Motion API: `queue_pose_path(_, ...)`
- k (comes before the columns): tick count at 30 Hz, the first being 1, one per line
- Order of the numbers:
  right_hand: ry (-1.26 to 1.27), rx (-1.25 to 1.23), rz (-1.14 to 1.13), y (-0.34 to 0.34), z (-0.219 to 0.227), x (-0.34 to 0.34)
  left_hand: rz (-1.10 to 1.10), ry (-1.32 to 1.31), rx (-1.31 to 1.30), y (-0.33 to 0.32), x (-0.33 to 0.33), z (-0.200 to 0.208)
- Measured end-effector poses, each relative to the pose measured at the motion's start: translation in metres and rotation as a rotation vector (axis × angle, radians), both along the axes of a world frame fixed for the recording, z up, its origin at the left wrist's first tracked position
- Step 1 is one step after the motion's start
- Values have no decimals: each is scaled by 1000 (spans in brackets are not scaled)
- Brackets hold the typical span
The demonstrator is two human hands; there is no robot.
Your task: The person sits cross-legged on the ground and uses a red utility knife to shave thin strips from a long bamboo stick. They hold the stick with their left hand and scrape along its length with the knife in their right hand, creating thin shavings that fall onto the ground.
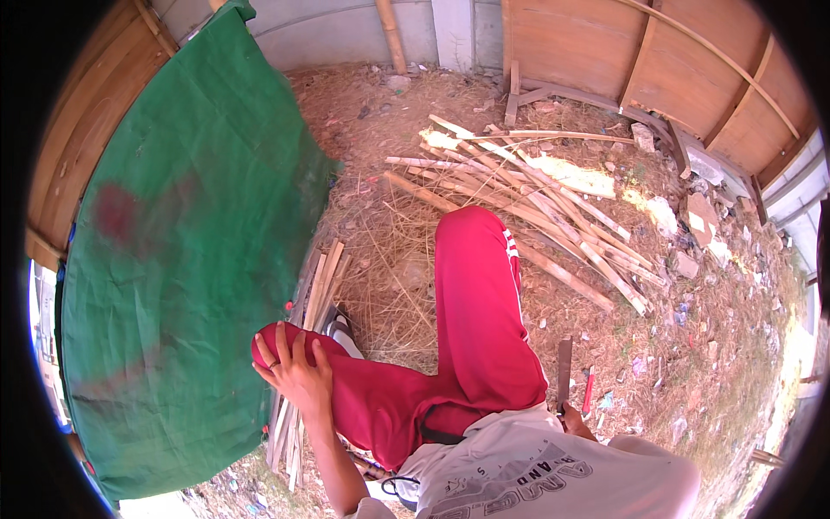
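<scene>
My left hand (299, 370) rests on my left knee, its fingers spread over the red trousers (380, 394), with a ring on one finger. Low at my right side, my right hand (577, 423) is partly hidden by my shirt. Its fingers seem wrapped round the handle of a machete (565, 368), whose broad dark blade points away from me. Just right of the blade, a slim red tool (589, 389) lies on the ground; its kind is unclear. Bundled split bamboo strips (322, 281) lie beside my left leg, partly covered by it.
A loose pile of bamboo poles and strips (553, 208) lies ahead on dry grass. A green tarp (190, 259) slopes along the left. Wooden panels (692, 60) and a pale wall (337, 35) enclose the far side. Rubble and litter (692, 259) are scattered at right.
</scene>
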State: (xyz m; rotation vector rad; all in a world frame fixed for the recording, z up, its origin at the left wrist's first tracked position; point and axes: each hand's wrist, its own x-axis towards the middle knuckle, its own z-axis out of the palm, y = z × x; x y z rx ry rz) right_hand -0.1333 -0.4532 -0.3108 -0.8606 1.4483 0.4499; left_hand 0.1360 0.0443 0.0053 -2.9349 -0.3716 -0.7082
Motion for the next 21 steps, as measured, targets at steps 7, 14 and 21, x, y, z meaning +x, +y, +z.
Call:
queue_pose_path(7,47,-291,120,-4,35,16,5,-3,10,2,1,-2)
queue_pose_path(14,-138,-944,302,-15,89,102,0,-8,16,7,-2,-4)
queue_pose_path(21,-240,-931,52,-108,29,216,-7,29,38,3,7,-1)
